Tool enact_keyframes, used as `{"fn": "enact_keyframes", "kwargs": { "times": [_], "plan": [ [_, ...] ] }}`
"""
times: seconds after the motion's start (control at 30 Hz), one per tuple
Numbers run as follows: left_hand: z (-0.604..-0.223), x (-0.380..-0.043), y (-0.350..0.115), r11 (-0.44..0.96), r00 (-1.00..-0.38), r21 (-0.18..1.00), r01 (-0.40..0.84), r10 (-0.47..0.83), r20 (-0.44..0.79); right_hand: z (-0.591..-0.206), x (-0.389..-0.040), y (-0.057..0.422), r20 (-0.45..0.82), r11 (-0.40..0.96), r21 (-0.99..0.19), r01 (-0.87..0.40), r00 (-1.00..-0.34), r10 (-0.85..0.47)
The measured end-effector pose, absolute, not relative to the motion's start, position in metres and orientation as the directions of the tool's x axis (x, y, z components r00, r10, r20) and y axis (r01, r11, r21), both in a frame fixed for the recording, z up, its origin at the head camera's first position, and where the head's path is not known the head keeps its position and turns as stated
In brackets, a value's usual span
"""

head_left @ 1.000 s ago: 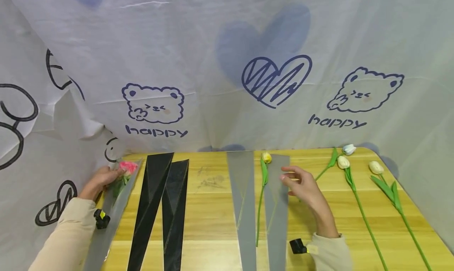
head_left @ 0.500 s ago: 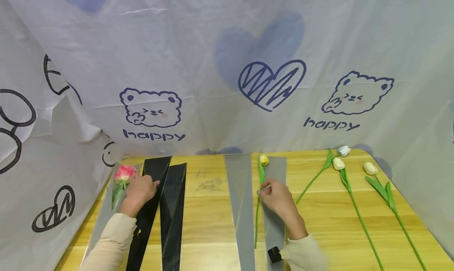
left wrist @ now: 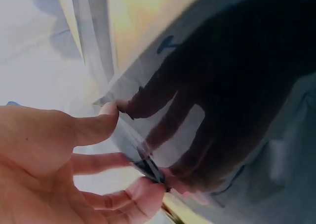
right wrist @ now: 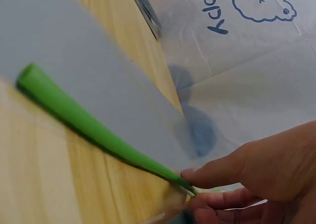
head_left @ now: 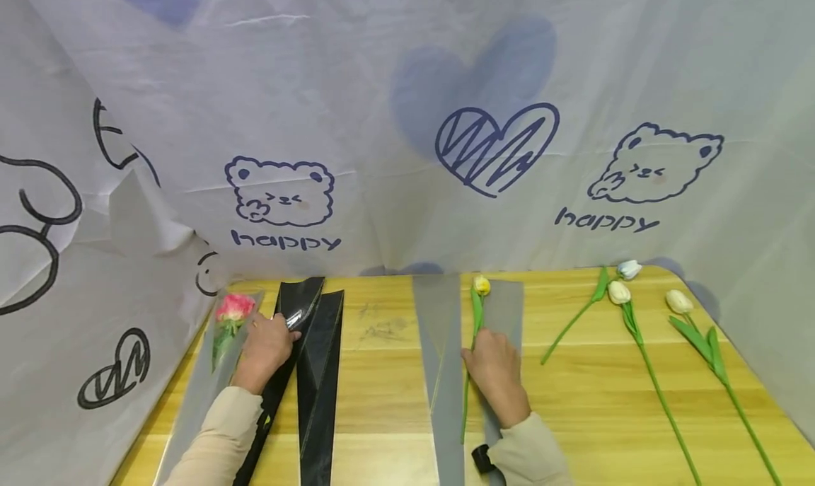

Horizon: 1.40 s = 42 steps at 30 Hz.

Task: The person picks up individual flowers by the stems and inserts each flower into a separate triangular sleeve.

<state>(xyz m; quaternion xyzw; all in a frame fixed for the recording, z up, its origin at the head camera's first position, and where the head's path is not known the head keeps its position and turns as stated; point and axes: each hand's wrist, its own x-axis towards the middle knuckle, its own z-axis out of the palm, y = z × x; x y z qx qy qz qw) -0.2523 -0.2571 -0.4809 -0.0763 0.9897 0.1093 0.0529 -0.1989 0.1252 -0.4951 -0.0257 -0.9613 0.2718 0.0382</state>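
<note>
Pinching black sleeve [head_left: 285, 364] (cut off below), left hand [head_left: 264, 348]; yellow tulip [head_left: 477, 309] (partly covered), right hand [head_left: 494, 373].

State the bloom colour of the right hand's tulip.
The tulip bloom is yellow, seen best in the head view.

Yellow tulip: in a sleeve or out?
Out: the yellow tulip shows bare petals and leaf, and its uncovered green stem is pinched by the right hand.
</note>
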Motion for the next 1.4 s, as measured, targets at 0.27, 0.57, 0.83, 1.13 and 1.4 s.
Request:
{"fn": "enact_keyframes", "kwargs": {
  "times": [0.27,0.57,0.83,1.13,1.4],
  "plan": [
    [-0.482,-0.250,-0.275,0.953,-0.994,0.282,-0.108,-0.112,-0.002,-0.487,-0.203,0.128,0.024,0.843,-0.535,0.063,-0.996,0.090],
    [-0.477,-0.252,-0.263,0.956,-0.998,0.285,-0.063,-0.060,-0.019,-0.470,-0.199,0.148,0.002,0.750,-0.656,0.087,-0.993,0.118],
    [-0.468,-0.267,-0.258,0.930,-0.986,0.330,-0.164,-0.147,-0.075,-0.463,-0.201,0.159,-0.036,0.725,-0.676,0.133,-0.988,0.147],
    [-0.464,-0.269,-0.274,0.868,-1.000,0.496,-0.010,-0.010,-0.002,-0.455,-0.201,0.166,-0.013,0.696,-0.710,0.107,-0.990,0.139],
    [-0.439,-0.256,-0.251,0.553,-0.966,0.821,-0.139,0.106,-0.235,-0.432,-0.189,0.184,0.046,0.637,-0.770,0.037,-0.992,0.113]
  ]
}}
